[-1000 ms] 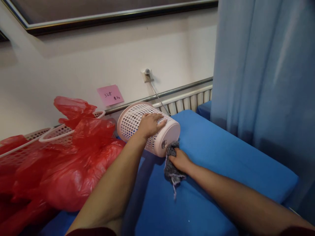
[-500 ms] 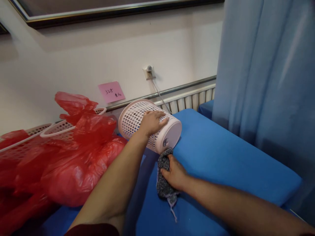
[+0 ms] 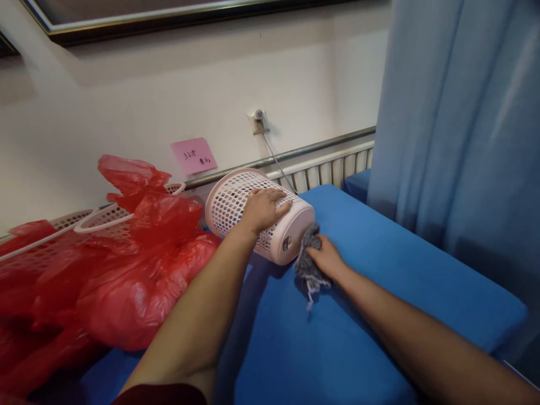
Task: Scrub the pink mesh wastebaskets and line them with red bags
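A pale pink perforated plastic basket (image 3: 230, 209) lies on its side on the blue padded surface (image 3: 379, 270), its base facing right. My left hand (image 3: 265, 210) rests on top of its side, palm down, with the fingers stretched out. Bunched in my right hand (image 3: 327, 256) is a grey fuzzy cleaning cloth (image 3: 310, 264) with a pale edge and a dangling string. The cloth touches the right part of the basket's base, and its upper end is partly hidden. A small dark label (image 3: 286, 243) shows low on the base.
Red plastic bags (image 3: 139, 281) fill the left side, with more pink baskets (image 3: 107, 218) behind them. A metal rail (image 3: 333, 144) and a radiator (image 3: 329, 173) run along the wall below a plugged-in socket (image 3: 258, 121). A blue curtain (image 3: 447, 124) hangs at right.
My right hand has moved the cloth up and to the right, from the basket's lower edge onto its base. My left hand stays on the basket, and the label there is turned slightly.
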`<state>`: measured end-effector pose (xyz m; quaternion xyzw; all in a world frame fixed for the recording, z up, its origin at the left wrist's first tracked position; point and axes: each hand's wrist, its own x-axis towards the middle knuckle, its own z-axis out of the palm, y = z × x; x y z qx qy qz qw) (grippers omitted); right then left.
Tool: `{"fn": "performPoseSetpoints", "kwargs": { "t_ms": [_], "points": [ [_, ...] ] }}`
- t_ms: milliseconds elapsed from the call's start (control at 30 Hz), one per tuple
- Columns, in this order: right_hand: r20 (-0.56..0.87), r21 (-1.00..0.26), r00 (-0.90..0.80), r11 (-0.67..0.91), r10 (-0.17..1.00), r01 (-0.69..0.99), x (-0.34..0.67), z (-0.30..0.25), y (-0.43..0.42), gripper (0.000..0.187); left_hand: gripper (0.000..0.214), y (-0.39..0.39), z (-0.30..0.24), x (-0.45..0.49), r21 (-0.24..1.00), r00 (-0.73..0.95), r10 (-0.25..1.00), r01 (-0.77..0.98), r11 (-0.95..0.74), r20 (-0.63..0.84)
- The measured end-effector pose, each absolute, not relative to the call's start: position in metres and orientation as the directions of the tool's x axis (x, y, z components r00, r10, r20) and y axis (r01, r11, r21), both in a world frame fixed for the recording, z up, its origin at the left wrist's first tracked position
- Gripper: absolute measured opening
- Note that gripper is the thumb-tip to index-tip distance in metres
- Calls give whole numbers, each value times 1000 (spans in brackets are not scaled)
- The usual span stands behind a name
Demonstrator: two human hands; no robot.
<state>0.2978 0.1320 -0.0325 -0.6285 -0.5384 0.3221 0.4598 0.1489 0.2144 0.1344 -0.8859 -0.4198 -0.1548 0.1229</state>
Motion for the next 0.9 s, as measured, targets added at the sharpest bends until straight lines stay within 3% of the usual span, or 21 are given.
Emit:
{"fn": "performPoseSetpoints", "kwargs": {
  "t_ms": [133, 200, 267, 333, 400, 433, 500, 600, 667, 800, 900],
  "points": [
    [134, -930, 362, -9, 922, 368, 316, -22, 155, 63, 49, 214, 134, 149, -83, 600, 700, 779, -622, 386],
    [263, -899, 338, 103, 904, 425, 312, -15, 148, 65, 50, 214, 133, 149, -89, 604, 694, 776, -624, 392],
    [468, -790, 212, 299, 858, 535, 303, -9, 130, 65, 51, 215, 133, 149, -95, 605, 689, 775, -625, 400],
    [624, -607, -33, 511, 781, 609, 294, -5, 110, 66, 50, 216, 133, 149, -100, 603, 692, 778, -620, 397],
    [659, -485, -227, 636, 717, 600, 289, -4, 98, 66, 48, 216, 133, 148, -103, 601, 698, 782, -615, 390],
    [661, -474, -247, 650, 708, 594, 289, -4, 97, 65, 48, 216, 133, 148, -104, 600, 699, 782, -614, 388],
    [650, -556, -111, 570, 752, 605, 292, -6, 105, 61, 49, 214, 133, 147, -101, 599, 697, 782, -615, 394],
    [523, -756, 228, 324, 821, 569, 300, -11, 124, 59, 50, 211, 133, 147, -91, 598, 695, 780, -619, 400],
    [483, -779, 260, 275, 836, 564, 303, -12, 130, 59, 48, 210, 133, 146, -84, 592, 700, 784, -615, 400],
    [564, -595, -81, 473, 821, 650, 300, -7, 113, 58, 48, 210, 132, 145, -81, 588, 701, 786, -613, 404],
    [510, -455, -361, 601, 781, 658, 297, -2, 97, 55, 47, 209, 133, 144, -73, 582, 702, 789, -610, 410]
  ]
}}
